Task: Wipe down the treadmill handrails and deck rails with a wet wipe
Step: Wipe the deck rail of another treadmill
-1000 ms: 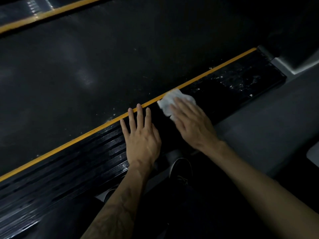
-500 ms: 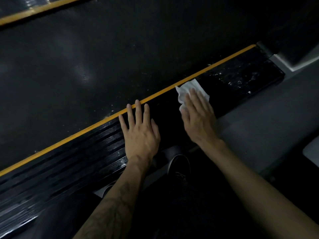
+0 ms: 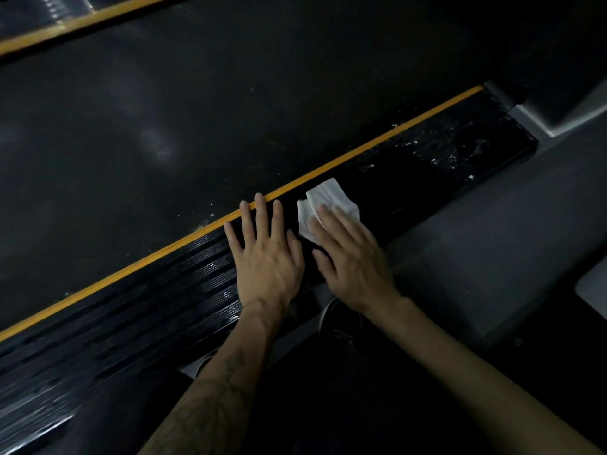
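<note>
Back toward the left hand [image 3: 267,257] slides the right hand [image 3: 348,257], its flat fingers [image 3: 331,221] pressing the wet wipe [image 3: 323,200] onto the deck rail [image 3: 410,188] to scrub. Left fingers [image 3: 262,215] lie flat, empty, steadying.

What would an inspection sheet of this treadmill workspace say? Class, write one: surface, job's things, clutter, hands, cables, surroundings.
Surface: black ribbed deck rail beside a yellow stripe and the belt.
Job's things: white wipe flat on the rail.
Clutter: pale specks on the rail's far end.
Hands: left hand flat on the rail; right hand presses the wipe with straight fingers.
Cables: nothing seen.
Surroundings: grey floor; shoe below the hands.
</note>
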Demonstrator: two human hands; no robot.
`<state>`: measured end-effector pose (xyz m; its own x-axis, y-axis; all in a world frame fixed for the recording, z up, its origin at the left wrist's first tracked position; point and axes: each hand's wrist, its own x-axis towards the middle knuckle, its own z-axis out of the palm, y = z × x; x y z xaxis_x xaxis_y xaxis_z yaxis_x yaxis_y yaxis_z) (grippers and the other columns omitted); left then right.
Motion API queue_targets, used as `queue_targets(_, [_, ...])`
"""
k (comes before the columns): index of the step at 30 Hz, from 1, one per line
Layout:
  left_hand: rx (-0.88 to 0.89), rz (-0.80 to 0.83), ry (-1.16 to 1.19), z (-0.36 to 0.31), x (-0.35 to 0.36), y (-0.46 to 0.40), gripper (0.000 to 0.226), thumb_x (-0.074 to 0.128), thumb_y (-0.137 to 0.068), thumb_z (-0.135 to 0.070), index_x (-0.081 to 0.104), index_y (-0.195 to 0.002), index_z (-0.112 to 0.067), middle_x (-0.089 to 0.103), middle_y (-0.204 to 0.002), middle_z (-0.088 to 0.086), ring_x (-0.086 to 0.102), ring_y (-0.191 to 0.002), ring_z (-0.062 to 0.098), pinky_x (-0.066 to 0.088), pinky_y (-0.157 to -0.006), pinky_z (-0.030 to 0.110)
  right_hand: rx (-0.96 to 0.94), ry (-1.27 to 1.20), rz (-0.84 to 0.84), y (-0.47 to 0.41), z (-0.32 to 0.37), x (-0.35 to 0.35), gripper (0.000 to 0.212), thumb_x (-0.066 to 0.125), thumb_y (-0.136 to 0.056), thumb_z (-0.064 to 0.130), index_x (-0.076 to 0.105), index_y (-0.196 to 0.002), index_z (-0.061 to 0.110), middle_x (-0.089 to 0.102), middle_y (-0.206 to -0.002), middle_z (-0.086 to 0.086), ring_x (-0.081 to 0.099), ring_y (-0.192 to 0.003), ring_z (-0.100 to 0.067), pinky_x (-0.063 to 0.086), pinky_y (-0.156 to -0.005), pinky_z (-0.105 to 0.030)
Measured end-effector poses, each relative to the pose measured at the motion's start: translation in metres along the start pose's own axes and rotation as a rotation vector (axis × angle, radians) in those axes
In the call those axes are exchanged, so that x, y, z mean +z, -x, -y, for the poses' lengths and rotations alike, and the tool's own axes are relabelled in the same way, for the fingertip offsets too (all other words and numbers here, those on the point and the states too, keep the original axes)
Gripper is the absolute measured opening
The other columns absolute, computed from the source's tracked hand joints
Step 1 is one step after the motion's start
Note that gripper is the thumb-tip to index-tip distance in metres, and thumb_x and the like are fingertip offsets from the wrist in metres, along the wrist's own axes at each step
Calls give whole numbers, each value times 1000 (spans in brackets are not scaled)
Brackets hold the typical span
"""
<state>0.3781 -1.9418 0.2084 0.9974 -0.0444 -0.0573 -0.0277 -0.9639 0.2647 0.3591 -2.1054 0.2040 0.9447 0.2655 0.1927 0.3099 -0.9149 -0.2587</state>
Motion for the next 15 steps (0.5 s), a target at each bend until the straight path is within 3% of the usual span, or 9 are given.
queue_targets(2, [0, -5, -6, 0, 1, 0, 61, 16, -107, -42, 14, -165, -21, -3, -173, 5, -13, -158, 26, -4, -127, 56, -67, 37, -17, -3, -22, -6, 46, 47, -108, 26, 49, -151, 10, 40, -161, -9, 35, -151, -26, 35, -119, -46])
queue_targets(4, [2, -15, -11, 0, 2, 0, 61, 17, -107, -42, 14, -164, -21, -1, -173, 5, -12, -159, 27, -4, -127, 57, 62, 60, -76, -10, -41, -15, 44, 48, -108, 24, 51, -149, 6, 43, -159, -12, 38, -149, -28, 37, -117, -49])
queue_targets(7, [-2, -21, -12, 0, 2, -1, 60, 18, -108, -42, 15, -164, -21, 0, -173, 5, -11, -159, 27, -3, -127, 57, 257, 54, -84, -11, -27, -11, 53, 33, -110, 35, 47, -151, 5, 36, -163, -14, 29, -153, -27, 29, -124, -48])
queue_targets(12, [0, -11, -11, 0, 3, -1, 61, 18, -107, -42, 15, -164, -21, -1, -173, 5, -12, -159, 27, -3, -127, 58, -70, 56, -34, 10, -20, -2, 51, 40, -108, 33, 48, -151, 5, 39, -161, -14, 34, -151, -28, 35, -120, -47])
queue_targets(15, [-3, -14, -21, -1, 3, -1, 62, 13, -106, -44, 14, -164, -21, -2, -173, 6, -11, -159, 28, -3, -127, 58, 115, 69, -98, -1, -47, -16, 48, 41, -109, 29, 50, -149, 4, 41, -160, -14, 36, -150, -29, 36, -118, -50])
